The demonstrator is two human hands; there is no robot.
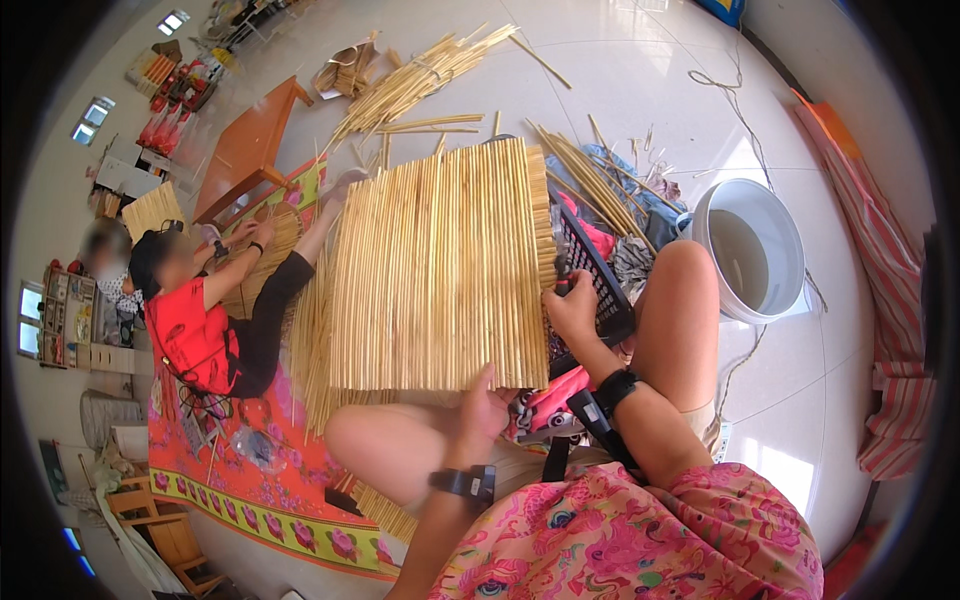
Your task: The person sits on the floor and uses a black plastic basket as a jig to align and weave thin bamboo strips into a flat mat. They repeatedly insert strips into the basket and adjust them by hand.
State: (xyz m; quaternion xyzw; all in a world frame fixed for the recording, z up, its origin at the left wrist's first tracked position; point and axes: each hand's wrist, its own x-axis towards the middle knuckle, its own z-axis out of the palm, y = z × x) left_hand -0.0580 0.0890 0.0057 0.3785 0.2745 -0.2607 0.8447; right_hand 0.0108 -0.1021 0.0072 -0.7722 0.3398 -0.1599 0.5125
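Note:
In front of me lies a squarish panel [430, 270] of pale yellow straw-like stalks set side by side, running lengthwise away from me. My left hand [484, 408] grips its near edge, thumb on top and the other fingers mostly hidden beneath. At the panel's right edge my right hand [574, 308] is closed around a small tool with a dark handle [563, 277]; its working end cannot be made out. Ends of more stalks [545, 215] show along that right edge. Under the panel's right side stands a black plastic basket [600, 285] with pink cloth in it.
A white bucket [748, 250] of water stands at my right. Loose stalks [425, 85] lie on the tiled floor ahead, near an orange low table [250, 145]. A co-worker in a red top [200, 330] sits at left on a flowered mat [275, 490], handling another stalk panel.

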